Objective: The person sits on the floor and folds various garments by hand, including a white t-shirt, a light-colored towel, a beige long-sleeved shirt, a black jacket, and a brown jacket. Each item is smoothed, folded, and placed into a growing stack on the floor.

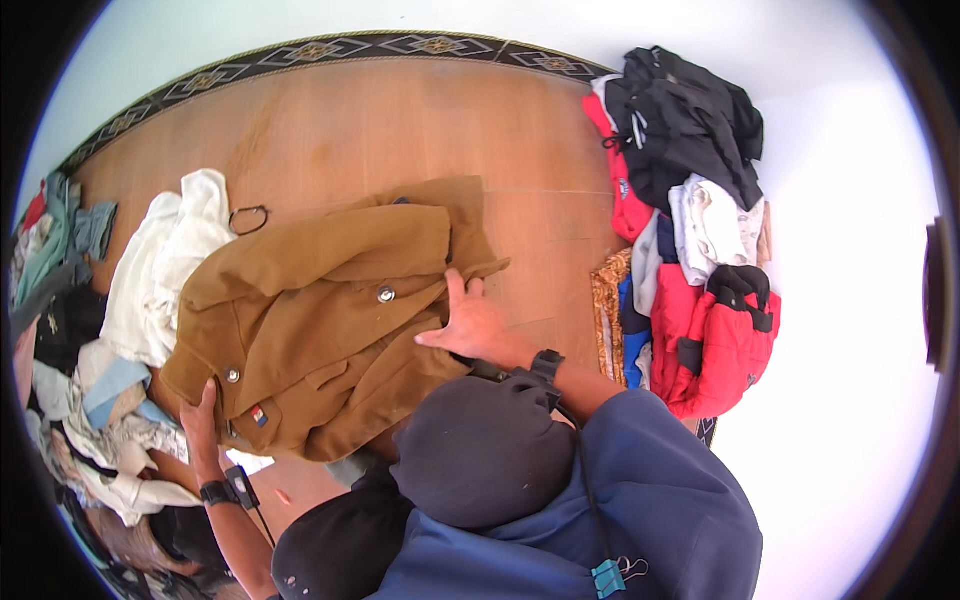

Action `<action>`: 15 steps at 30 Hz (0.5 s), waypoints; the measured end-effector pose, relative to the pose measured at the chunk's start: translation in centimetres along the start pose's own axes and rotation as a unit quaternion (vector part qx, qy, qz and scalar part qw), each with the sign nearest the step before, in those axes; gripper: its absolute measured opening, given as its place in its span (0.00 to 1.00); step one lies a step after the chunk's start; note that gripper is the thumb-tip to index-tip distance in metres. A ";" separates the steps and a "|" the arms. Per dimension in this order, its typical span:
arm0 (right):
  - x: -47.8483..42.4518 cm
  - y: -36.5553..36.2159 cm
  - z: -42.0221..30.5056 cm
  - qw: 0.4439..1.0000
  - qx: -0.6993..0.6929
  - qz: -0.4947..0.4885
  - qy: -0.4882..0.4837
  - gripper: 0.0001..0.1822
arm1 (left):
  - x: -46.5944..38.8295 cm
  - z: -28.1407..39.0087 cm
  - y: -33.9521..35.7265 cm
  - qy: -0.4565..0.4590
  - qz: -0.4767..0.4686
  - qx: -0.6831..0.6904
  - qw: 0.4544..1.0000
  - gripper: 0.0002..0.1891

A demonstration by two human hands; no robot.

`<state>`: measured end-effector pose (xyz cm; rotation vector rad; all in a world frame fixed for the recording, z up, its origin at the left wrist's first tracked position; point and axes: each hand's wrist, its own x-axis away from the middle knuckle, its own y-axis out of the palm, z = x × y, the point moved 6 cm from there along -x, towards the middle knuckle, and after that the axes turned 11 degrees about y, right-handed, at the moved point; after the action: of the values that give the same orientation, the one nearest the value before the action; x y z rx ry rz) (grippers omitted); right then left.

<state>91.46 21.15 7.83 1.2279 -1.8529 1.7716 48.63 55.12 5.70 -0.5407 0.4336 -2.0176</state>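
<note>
A brown button-front coat (277, 322) lies creased on the floor before me, one sleeve laid along its far side. My left hand (199, 424) grips its left edge, thumb on top near a round button (233, 374) and the fingers partly hidden. On the coat's right part rests my right hand (471, 322), fingers and thumb spread against the fabric near its edge. A second button (386, 294) shows between sleeve and right hand. Close to the left hand, the coat bears a small coloured tag (259, 415).
White garments (161, 277) lie left of the coat, with a dark cord loop (248, 220) beside them. Loose clothes (112, 420) heap along the left. Stacked garments, including a black jacket (686, 120) and a red padded jacket (731, 345), stand by the right wall. My knees (484, 454) are close to the coat.
</note>
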 end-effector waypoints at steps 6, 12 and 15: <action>0.2 1.4 0.7 1.000 0.019 0.016 -0.011 0.65 | -0.8 -0.7 0.6 -0.056 -0.030 0.026 0.998 0.31; -0.8 1.7 1.3 0.999 -0.020 0.031 -0.031 0.58 | -0.5 -0.4 0.3 -0.014 -0.004 -0.064 0.998 0.32; -1.7 1.8 0.3 0.996 -0.050 0.052 -0.054 0.52 | 0.3 -1.4 -1.3 0.035 0.057 -0.100 0.993 0.31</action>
<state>91.20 21.27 5.37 1.2324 -2.0745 1.6704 46.84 55.58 5.24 -0.5560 0.7004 -1.8980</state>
